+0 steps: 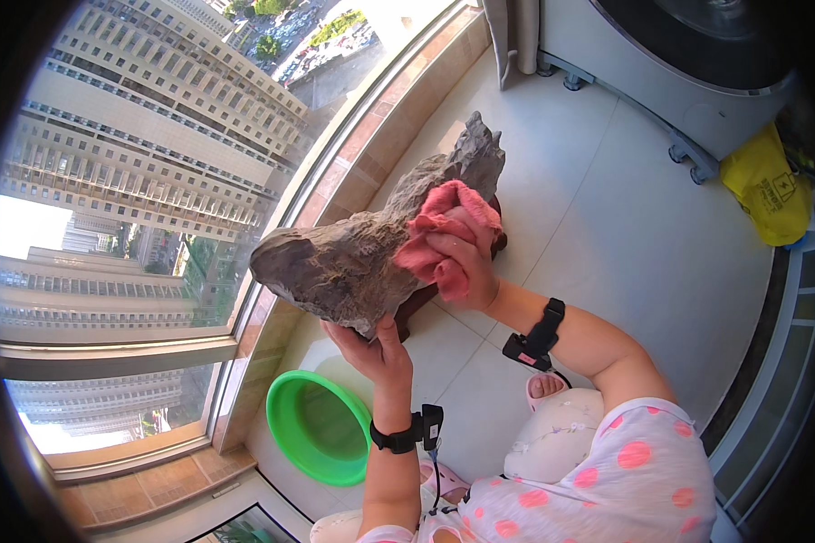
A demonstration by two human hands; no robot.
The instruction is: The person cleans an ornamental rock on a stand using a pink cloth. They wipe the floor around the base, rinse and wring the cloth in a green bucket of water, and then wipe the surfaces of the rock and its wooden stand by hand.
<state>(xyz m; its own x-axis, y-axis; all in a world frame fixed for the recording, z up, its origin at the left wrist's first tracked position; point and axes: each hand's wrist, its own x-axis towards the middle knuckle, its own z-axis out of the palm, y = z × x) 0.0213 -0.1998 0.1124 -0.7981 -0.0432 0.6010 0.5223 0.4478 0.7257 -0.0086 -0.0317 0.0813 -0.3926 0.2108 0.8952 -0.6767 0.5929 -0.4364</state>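
Note:
A large rough grey-brown rock (353,261) rests on a dark reddish-brown stand (418,303), which is mostly hidden beneath it. Around the rock's lower end, near its underside, my left hand (377,349) is curled with the thumb on the near face; some fingertips are hidden. My right hand (472,261) grips a crumpled pink cloth (448,210) against the right side of the rock. Below and left of the stone, a round green plastic basin (319,427) holds water on the floor. Both forearms wear black straps with small devices and cables.
A window with a tiled sill (380,132) runs along the left. At the upper right stands a white washing machine (652,61) on a wheeled base (679,142), with a yellow bag (767,190) beside it. Pale floor tiles (584,237) extend to the right of the rock.

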